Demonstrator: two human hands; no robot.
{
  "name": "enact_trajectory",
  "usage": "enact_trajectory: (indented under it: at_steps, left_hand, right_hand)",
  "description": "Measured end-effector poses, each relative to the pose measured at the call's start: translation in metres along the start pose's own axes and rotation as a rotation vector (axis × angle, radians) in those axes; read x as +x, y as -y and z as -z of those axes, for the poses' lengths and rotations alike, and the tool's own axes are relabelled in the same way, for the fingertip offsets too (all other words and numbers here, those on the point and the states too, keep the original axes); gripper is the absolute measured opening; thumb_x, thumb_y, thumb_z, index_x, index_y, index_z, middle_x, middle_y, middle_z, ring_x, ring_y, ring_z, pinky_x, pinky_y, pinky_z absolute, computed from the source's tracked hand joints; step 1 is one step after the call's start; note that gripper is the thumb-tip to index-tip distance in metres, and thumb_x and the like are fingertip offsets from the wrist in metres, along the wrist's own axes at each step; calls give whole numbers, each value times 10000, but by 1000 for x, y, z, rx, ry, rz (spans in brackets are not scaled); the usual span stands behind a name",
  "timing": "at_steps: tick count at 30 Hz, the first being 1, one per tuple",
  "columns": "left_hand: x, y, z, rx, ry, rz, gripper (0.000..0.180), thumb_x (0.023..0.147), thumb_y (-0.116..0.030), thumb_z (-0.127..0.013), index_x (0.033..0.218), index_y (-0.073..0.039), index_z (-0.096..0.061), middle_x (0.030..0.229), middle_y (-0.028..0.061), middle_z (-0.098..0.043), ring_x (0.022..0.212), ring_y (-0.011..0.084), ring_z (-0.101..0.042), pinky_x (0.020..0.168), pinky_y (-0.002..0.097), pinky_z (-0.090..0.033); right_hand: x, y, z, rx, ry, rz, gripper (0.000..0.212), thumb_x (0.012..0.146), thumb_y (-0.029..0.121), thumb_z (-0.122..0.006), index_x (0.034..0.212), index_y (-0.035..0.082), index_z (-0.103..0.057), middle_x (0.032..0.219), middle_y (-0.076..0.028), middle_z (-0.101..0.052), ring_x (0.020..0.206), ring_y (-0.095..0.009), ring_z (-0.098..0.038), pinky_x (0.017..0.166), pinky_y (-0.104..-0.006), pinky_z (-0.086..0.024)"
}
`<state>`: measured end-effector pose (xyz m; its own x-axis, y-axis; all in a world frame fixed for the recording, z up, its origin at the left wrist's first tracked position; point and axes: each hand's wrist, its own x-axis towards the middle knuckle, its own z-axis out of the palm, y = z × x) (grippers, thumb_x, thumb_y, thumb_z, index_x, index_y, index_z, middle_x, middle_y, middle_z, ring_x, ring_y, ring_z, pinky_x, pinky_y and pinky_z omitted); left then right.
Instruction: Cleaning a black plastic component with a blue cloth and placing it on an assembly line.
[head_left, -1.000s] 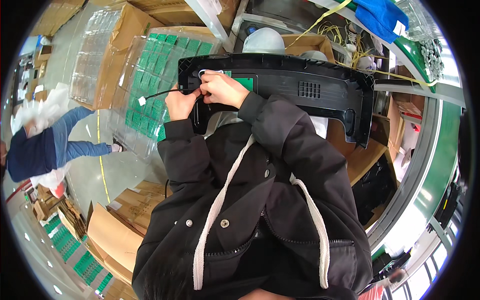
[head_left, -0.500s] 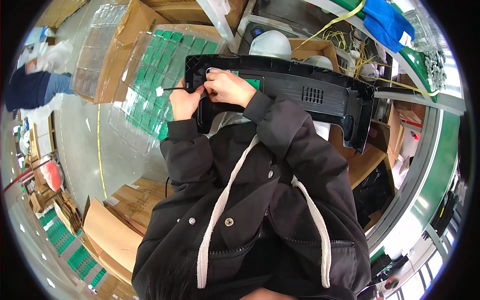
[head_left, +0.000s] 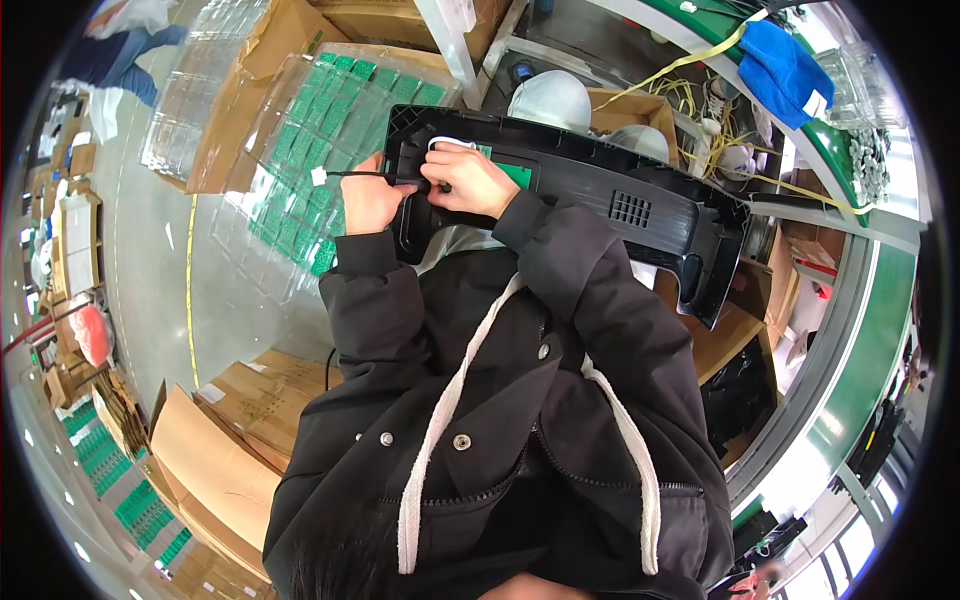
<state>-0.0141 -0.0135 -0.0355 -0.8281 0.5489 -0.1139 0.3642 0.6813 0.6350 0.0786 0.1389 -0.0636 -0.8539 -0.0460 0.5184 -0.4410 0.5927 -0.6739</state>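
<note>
A long, curved black plastic housing (head_left: 575, 185) lies across my lap, its hollow ribbed side facing up. My left hand (head_left: 370, 203) is closed at the housing's left end, around a black cable (head_left: 345, 174). The cable's white connector (head_left: 319, 176) sticks out to the left. My right hand (head_left: 468, 182) is bent over inside the same end with fingers pinched together, close to the left thumb. What the right fingers hold is hidden. Beside that hand, a green circuit board (head_left: 517, 174) sits in the housing. A white rounded piece (head_left: 450, 143) shows just beyond the knuckles.
Clear plastic trays with green boards (head_left: 300, 160) stand to the left, by a cardboard box (head_left: 240, 95). Another open carton (head_left: 215, 460) is at the lower left. A blue cloth (head_left: 783, 75) and yellow straps lie at the upper right, near a green-topped bench (head_left: 875, 330).
My left thumb now reaches further right along the housing, and my right fingers are curled tighter. The view has shifted slightly. A person at the far left has moved up toward the edge.
</note>
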Motion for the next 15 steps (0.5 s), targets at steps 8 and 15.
enact_trajectory:
  at_steps: [8, 15]
  left_hand:
    - [0, -4, -6, 23, -45, -81, 508, 555, -41, -765, 1028, -19, -582, 840, 144, -647, 766, 261, -628, 685, 329, -482]
    - [0, -31, 20, -67, -108, -234, 465, 591, -34, -711, 1033, -7, -567, 917, 189, -620, 877, 364, -589, 760, 385, -474]
  right_hand:
    - [-11, 7, 5, -112, -49, -22, 204, 599, 48, -654, 689, 46, -471, 746, -74, -491, 758, -261, -510, 644, -355, -440]
    - [-63, 61, 135, -599, -263, -329, 348, 626, 147, -712, 947, 101, -586, 898, -52, -554, 858, -239, -551, 736, -341, -424]
